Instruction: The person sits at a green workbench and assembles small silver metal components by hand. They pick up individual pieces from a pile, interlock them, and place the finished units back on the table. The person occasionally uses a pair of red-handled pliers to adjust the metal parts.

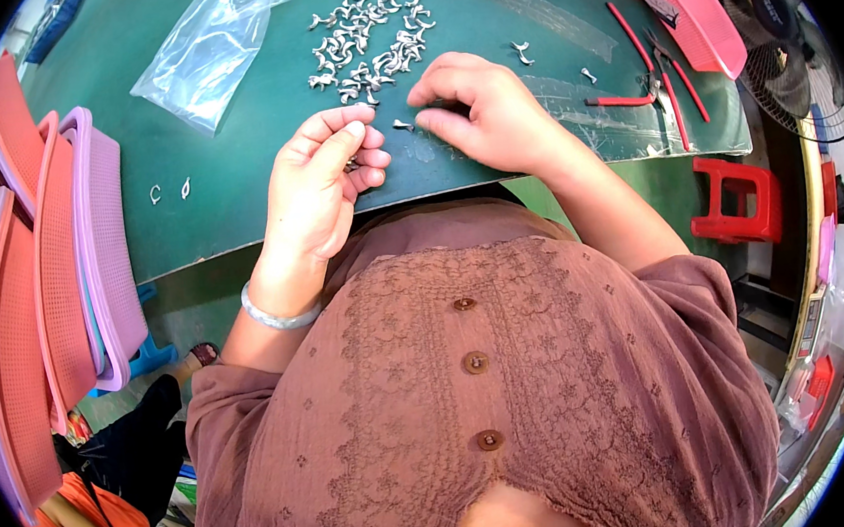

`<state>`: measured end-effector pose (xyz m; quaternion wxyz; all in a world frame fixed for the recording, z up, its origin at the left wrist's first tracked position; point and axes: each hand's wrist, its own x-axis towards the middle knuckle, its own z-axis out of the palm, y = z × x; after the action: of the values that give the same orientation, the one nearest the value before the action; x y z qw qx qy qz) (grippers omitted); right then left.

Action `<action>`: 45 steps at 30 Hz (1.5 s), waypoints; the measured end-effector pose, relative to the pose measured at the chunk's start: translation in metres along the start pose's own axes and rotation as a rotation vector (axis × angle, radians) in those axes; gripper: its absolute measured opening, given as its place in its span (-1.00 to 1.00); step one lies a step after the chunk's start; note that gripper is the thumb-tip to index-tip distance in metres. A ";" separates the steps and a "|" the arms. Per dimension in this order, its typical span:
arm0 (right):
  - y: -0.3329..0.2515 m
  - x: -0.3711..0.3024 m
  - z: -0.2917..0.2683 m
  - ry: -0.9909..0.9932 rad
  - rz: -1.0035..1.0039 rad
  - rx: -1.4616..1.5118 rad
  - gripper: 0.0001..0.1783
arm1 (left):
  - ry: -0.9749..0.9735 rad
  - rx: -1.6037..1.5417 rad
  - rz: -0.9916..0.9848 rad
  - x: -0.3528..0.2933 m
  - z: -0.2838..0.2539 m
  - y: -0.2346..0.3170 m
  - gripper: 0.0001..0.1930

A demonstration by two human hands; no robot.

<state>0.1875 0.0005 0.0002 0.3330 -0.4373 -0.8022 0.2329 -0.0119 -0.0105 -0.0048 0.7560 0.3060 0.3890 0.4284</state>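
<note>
My left hand (pixel 319 172) is closed above the table's near edge, thumb pressed to the forefinger and the other fingers curled. A bit of small metal parts (pixel 352 162) shows inside its fingers, mostly hidden. To the right, my right hand (pixel 484 112) is curved, with a gap between thumb and forefinger and nothing seen in it. A single small metal piece (pixel 403 125) lies on the table just left of its thumb. Beyond both hands spreads a loose pile of small curved silver metal pieces (pixel 352 41).
A clear plastic bag (pixel 213 51) lies left of the pile on the green table (pixel 235 194). Red-handled pliers (pixel 662 82) and a pink basket (pixel 686 14) sit at right, near a fan (pixel 785 51). Stacked baskets (pixel 103 231) stand left; a red stool (pixel 738 201) stands right. Another person (pixel 93 523) is at lower left.
</note>
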 end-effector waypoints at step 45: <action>-0.027 -0.001 0.011 0.194 0.095 0.289 -0.87 | -0.077 0.030 -0.063 0.000 0.011 0.001 -0.81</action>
<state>0.1655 -0.0149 0.0106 0.4568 -0.4428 -0.7029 0.3182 -0.0026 -0.0110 0.0021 0.7789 0.3208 0.3755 0.3864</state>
